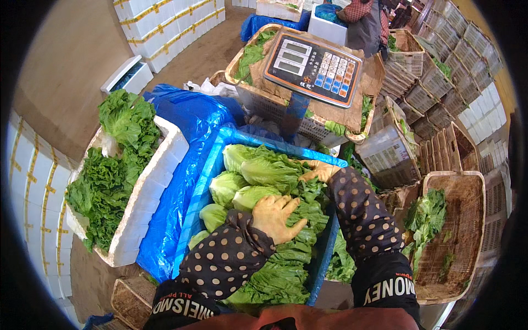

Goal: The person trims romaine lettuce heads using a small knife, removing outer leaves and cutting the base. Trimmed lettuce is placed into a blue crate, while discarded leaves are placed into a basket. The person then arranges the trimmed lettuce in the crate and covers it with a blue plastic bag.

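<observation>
My left hand (277, 218), in a pale yellow glove, lies on packed romaine lettuce heads (264, 171) with its fingers spread. At the far right corner of the same box, my gloved right hand (319, 170) touches the lettuce leaves; its fingertips are partly hidden among them, so its grip is unclear. Blue plastic film (198, 185) lines the box (326, 264) around the lettuce. The pale stem ends face left and the leafy ends face right. Dark polka-dot sleeve covers (363, 214) cover my forearms.
Beyond the box stands a scale display (313, 68) on a blue post, before a plastic crate (264, 97) with leaves. A white foam box (152, 198) of leafy lettuce is at left. A brown-stained crate (458, 247) stands at right. A person (365, 24) is at the back.
</observation>
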`<move>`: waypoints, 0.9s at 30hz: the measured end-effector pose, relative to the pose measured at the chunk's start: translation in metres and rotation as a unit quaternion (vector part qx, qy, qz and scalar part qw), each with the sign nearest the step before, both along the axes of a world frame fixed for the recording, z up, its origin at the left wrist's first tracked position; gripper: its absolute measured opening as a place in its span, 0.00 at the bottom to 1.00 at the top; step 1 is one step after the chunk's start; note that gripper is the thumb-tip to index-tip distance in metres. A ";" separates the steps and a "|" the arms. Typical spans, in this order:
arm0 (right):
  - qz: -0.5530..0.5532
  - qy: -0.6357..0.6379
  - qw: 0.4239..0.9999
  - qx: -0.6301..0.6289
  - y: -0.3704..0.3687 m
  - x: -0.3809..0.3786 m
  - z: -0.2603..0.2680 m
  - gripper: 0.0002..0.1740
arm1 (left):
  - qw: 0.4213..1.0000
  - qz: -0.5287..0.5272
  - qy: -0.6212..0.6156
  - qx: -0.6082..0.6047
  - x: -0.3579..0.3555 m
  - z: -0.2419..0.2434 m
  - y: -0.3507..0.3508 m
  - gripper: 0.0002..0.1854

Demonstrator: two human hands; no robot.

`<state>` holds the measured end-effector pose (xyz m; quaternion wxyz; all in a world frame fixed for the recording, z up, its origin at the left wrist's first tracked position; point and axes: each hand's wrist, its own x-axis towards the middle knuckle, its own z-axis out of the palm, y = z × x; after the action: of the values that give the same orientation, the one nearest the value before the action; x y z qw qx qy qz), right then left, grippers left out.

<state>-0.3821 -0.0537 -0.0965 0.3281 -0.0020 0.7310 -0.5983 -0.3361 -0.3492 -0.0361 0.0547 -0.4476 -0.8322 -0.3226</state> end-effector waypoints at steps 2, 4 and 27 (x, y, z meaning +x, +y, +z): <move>0.014 -0.003 1.000 -0.012 0.003 0.002 0.001 0.42 | 1.000 -0.011 -0.004 0.007 -0.005 0.007 -0.004 0.26; -0.018 -0.026 0.999 0.027 0.011 0.007 0.004 0.42 | 0.999 -0.027 -0.006 0.027 -0.009 0.020 -0.008 0.26; -0.214 0.200 0.834 0.467 -0.091 0.073 -0.024 0.41 | 0.933 0.054 0.103 -0.339 -0.076 -0.070 0.091 0.35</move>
<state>-0.3087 -0.1443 -0.1201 0.0000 0.1883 0.9554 -0.2274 -0.4119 -0.2585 -0.1057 0.0028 -0.4247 -0.9048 0.0304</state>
